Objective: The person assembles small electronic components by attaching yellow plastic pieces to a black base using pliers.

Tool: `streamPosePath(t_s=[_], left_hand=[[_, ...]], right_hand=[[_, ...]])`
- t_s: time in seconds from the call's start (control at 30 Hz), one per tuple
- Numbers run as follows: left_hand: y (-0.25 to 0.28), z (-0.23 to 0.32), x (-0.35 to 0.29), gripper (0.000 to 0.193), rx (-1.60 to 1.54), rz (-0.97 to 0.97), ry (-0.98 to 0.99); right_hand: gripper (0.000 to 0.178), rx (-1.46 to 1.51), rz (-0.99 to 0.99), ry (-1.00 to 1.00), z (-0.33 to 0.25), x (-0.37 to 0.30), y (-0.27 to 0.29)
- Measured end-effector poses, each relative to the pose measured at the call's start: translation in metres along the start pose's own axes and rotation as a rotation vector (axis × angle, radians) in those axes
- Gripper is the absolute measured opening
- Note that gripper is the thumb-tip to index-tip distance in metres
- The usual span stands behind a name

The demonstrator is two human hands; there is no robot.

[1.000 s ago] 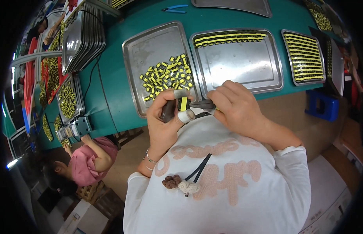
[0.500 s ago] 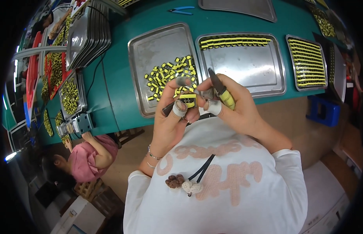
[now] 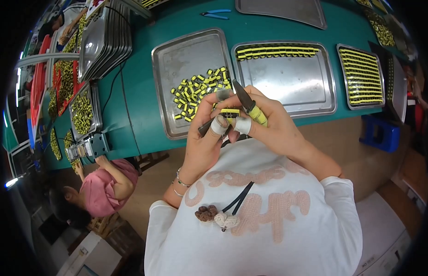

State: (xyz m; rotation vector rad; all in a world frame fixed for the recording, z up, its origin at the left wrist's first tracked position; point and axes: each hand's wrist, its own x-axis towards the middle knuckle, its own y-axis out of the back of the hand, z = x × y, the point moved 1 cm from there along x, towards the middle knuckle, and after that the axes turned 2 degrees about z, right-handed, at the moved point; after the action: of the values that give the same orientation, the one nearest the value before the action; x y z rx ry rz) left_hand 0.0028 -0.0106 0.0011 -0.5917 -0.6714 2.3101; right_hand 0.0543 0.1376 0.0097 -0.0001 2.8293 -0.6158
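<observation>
My left hand (image 3: 203,142) is closed on a small black-and-yellow coil part (image 3: 230,112), perhaps a transformer, with thin metal pins. White tape wraps the thumb, and a grey cover sits on a finger. My right hand (image 3: 280,122) grips a dark pointed tool (image 3: 243,95) with a yellow-green handle, its tip pointing up and away from me. The right thumb, also taped, meets the part's right side. Fingers hide much of the part's lower half. Behind my hands, a metal tray (image 3: 170,55) bears a heap of loose coil parts (image 3: 200,89).
A second metal tray (image 3: 287,87) has coil parts in rows along its far edge. Further right stands a tray filled with rows (image 3: 361,76). Blue-handled pliers (image 3: 216,15) lie on the green table (image 3: 181,20). Left are stacked trays (image 3: 105,41) and a co-worker in pink (image 3: 108,186).
The part has turned between my fingers and now shows a narrower yellow band and its pins. My right hand has shifted slightly left, bringing the tool and thumb closer to the left hand.
</observation>
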Motion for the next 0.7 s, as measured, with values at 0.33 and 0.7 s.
streamPosePath(t_s=[0.33, 0.7], left_hand=[[0.008, -0.004, -0.001, 0.04, 0.202, 0.139, -0.187], [0.009, 0.0, -0.005, 0.042, 0.393, 0.154, -0.251]], right_hand=[[0.03, -1.066, 0.182, 0.455, -0.01, -0.016, 0.017], [0.037, -1.307, 0.201, 0.578, -0.011, -0.019, 0.016]])
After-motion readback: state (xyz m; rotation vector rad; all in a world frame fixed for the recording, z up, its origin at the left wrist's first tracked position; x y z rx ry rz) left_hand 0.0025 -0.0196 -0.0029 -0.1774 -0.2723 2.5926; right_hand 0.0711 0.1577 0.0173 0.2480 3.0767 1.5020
